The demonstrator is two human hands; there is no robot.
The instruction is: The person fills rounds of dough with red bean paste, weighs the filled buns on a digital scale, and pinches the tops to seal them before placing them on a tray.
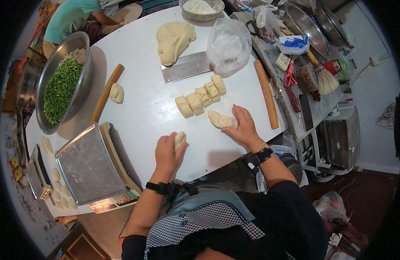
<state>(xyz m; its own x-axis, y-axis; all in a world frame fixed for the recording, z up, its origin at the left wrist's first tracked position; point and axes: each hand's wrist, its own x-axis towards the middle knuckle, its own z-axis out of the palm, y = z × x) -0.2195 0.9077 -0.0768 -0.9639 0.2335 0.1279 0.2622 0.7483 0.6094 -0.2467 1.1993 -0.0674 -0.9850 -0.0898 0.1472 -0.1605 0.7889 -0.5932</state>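
Note:
My left hand [167, 153] is closed round a small piece of dough [179, 140] near the front of the white table [148, 123]. To its right, my right hand [241, 128] has thumb and fingers round the end of a longer, creased dough piece [221, 119] on the tabletop. Several cut dough pieces [195, 103] lie in a slanting row just beyond my hands. Behind them a cleaver blade [185, 68] lies flat, its handle hidden by a clear plastic bag [229, 45]. A large dough lump [174, 40] touches the blade.
A steel bowl of chopped greens [84, 78], a rolling pin [106, 94], a dough piece [116, 93] and a scale [92, 165] stand left. Another rolling pin [266, 94] lies right. Far off are a flour bowl [201, 14] and a person [70, 19]. A cluttered side counter [284, 94] adjoins the table.

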